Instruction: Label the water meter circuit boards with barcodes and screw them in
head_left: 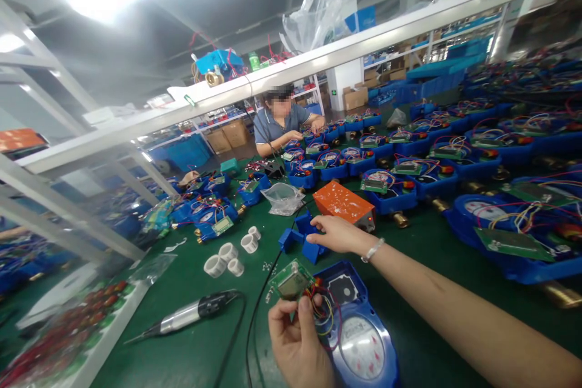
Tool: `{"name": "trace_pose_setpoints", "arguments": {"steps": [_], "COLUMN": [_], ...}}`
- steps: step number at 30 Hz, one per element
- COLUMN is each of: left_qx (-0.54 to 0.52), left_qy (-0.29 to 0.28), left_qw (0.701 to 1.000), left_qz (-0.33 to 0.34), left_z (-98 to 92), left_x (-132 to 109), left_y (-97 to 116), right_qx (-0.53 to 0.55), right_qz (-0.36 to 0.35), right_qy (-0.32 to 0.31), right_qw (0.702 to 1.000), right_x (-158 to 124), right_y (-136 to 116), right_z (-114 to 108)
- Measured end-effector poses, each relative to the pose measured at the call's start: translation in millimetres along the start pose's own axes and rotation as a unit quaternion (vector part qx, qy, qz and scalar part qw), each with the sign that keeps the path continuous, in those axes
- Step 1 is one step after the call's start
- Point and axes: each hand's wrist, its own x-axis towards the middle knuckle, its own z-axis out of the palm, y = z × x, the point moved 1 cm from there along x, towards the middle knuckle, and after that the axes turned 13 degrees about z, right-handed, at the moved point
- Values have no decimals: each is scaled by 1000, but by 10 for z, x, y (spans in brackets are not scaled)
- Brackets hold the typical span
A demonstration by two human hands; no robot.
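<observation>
My left hand [297,342] is closed on a small green circuit board [291,282] whose coloured wires run into a blue water meter [359,333] lying on the green table just in front of me. My right hand [339,233] reaches forward, fingers curled over small blue plastic parts [302,239] beside an orange box [343,201]. Whether it grips one of them I cannot make out.
An electric screwdriver [191,314] with a black cable lies to the left, near several white plastic caps [227,257]. Rows of blue meters [409,185] with boards and wires fill the right and far side. A person [279,121] sits across the table. A tray of parts [68,333] sits at bottom left.
</observation>
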Motion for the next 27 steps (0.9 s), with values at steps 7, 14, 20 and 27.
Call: {"name": "trace_pose_setpoints", "arguments": {"steps": [7, 14, 20, 27], "left_qx": [-45, -73, -33, 1], "left_qy": [26, 43, 4, -25], "left_qw": [999, 996, 999, 1000], "left_qz": [14, -4, 20, -2], "left_z": [59, 18, -139, -32], "left_x": [-68, -52, 51, 58], "left_y": [36, 41, -24, 145], "right_qx": [-182, -268, -237, -64], "right_qz": [19, -58, -83, -108], "right_qy": [-9, -41, 26, 81], "right_qw": [983, 961, 967, 989], "right_x": [371, 531, 331, 26], "right_y": [46, 107, 21, -225], "right_z": [309, 277, 162, -354]}}
